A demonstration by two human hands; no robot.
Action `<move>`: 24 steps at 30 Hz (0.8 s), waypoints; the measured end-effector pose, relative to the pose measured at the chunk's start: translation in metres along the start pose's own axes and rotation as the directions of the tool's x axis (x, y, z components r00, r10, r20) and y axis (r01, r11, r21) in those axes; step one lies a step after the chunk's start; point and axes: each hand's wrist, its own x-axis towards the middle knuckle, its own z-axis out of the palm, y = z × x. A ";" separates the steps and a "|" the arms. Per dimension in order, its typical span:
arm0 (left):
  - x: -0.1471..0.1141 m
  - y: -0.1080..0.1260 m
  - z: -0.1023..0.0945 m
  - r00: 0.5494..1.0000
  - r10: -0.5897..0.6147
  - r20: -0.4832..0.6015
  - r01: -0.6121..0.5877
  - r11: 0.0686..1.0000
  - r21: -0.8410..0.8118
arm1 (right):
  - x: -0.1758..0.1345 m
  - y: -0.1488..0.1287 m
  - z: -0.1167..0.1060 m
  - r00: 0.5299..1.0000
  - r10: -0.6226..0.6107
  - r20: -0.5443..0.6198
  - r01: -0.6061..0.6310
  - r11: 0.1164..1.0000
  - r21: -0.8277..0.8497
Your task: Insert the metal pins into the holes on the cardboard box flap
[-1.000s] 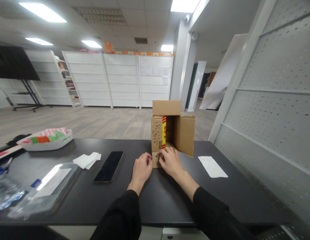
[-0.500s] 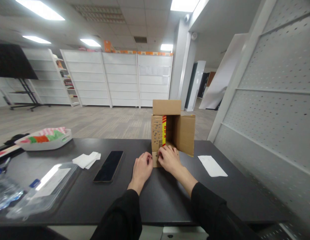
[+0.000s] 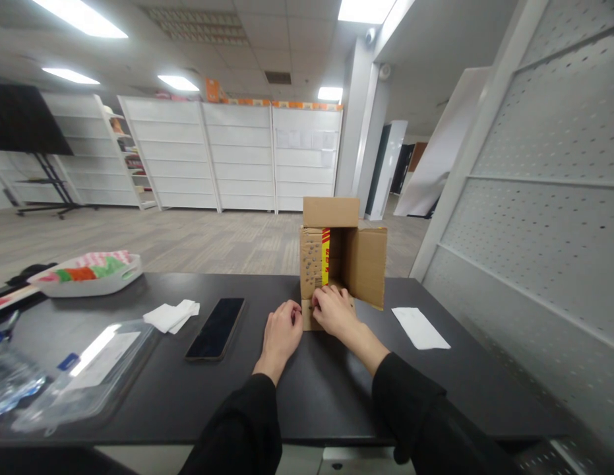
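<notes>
A small cardboard box (image 3: 346, 264) lies on its side on the dark table, its opening facing me and its flaps spread. The left flap carries grey round spots and a yellow-red strip (image 3: 325, 257). My right hand (image 3: 337, 311) rests over the lower flap at the mouth of the box, fingers curled down; what its fingertips hold, if anything, is hidden. Just left of the lower flap is my left hand (image 3: 281, 338), its fingers curled in against the flap's edge. Its grip is also out of sight.
Left of my hands lie a phone (image 3: 216, 328), folded tissues (image 3: 172, 316), a clear plastic case (image 3: 89, 379) and a water bottle (image 3: 12, 376). A white basket (image 3: 92, 284) with coloured cloth stands farther back. A white paper (image 3: 420, 328) lies right; beyond it rises a perforated panel (image 3: 549, 231).
My right hand has shifted very slightly at the lower flap, and its forearm has moved a little left. The left hand and the box stay where they were.
</notes>
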 end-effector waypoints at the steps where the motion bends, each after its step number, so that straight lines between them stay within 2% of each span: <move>1: 0.000 0.000 0.000 1.000 0.001 -0.002 -0.001 1.000 0.001 | 0.000 0.000 0.000 1.000 -0.004 -0.002 0.004 1.000 0.001; 12: 0.000 -0.001 0.001 1.000 0.003 -0.001 -0.003 1.000 0.001 | -0.005 -0.008 -0.015 1.000 0.002 0.012 -0.002 0.999 0.038; 19: 0.000 -0.003 0.001 1.000 -0.004 0.000 0.004 1.000 -0.004 | -0.015 -0.013 -0.030 1.000 -0.012 0.001 0.012 0.990 0.140; 24: 0.000 -0.001 0.000 1.000 -0.019 0.005 0.019 1.000 -0.005 | -0.035 -0.016 -0.027 0.997 -0.074 -0.028 0.079 0.965 0.251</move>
